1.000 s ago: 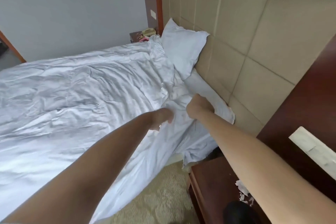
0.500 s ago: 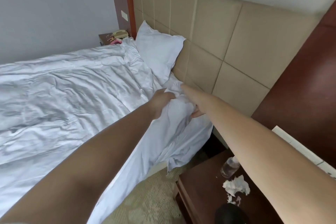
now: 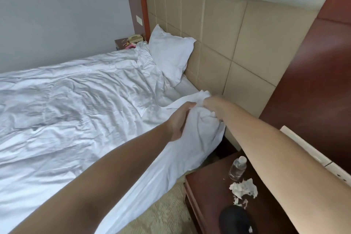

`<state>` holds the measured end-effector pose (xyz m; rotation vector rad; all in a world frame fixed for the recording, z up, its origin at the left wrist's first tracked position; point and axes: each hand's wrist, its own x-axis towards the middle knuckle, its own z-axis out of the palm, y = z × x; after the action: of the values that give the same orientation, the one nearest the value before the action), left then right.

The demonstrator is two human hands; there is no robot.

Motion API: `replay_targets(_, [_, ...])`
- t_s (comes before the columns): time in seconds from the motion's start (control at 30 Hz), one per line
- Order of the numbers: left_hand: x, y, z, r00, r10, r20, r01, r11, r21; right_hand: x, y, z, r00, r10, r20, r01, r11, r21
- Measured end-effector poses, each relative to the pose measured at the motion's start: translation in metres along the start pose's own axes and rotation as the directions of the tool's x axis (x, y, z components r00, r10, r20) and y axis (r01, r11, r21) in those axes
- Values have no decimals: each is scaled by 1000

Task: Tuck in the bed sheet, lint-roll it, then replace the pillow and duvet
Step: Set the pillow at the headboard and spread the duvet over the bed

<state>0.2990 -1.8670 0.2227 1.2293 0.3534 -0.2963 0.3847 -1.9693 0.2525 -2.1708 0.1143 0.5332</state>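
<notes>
A crumpled white duvet [image 3: 72, 104] covers most of the bed. One white pillow [image 3: 170, 57] leans against the beige padded headboard [image 3: 224, 40] at the far side. A strip of white bed sheet [image 3: 185, 86] shows beside the pillow. At the bed's near head corner both hands hold a bunched corner of white bedding [image 3: 199, 125], lifted off the mattress. My left hand [image 3: 180, 119] grips it from the left, my right hand [image 3: 209, 103] from the top right. Whether the bunch is duvet or sheet cannot be told.
A dark wood nightstand [image 3: 214, 194] stands at the lower right with a small water bottle [image 3: 237, 168], crumpled tissues [image 3: 244, 189] and a black object [image 3: 234, 219]. A far nightstand [image 3: 121, 42] holds a telephone [image 3: 135, 38]. Beige carpet [image 3: 161, 213] lies beside the bed.
Both hands have gathered the bedding corner into a tighter bunch and raised it. The view has shifted, bringing the nightstand and bottle further into view.
</notes>
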Motion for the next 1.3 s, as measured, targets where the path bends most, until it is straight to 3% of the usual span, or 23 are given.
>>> replay_targets(0.1, [-5,-9,-20,979,-43,-197,51,998,37,3,-7,-8,990,91,-107,-79,991,108])
replay_targets(0.17, [-10,-7,-40,962,-58,-265,103,982,158,0,-19,-20,959,-34,-280,58,995,77])
replay_targets(0.27, [-20,-4,-68,934,-60,-352,166,945,280,2,-28,-31,846,-314,-431,263,949,-173])
replay_targets(0.33, [-21,-9,-86,922,-92,-375,237,901,364,15,-24,-23,879,-343,-330,242,919,-311])
replay_targets(0.43, [-16,-27,-110,891,-129,-435,363,779,512,22,-4,3,990,-134,38,136,859,-494])
replay_targets(0.53, [-13,-43,-130,854,-157,-497,446,712,542,27,11,26,965,7,263,175,733,-657])
replay_targets(0.7, [-9,-56,-149,834,-206,-512,508,651,564,35,5,39,964,29,265,165,715,-680])
replay_targets(1.13, [17,-58,-158,849,-205,-486,497,621,606,65,7,63,947,45,318,223,621,-751])
replay_targets(1.3, [60,-62,-175,854,-268,-446,510,599,617,90,11,86,939,66,337,237,582,-778])
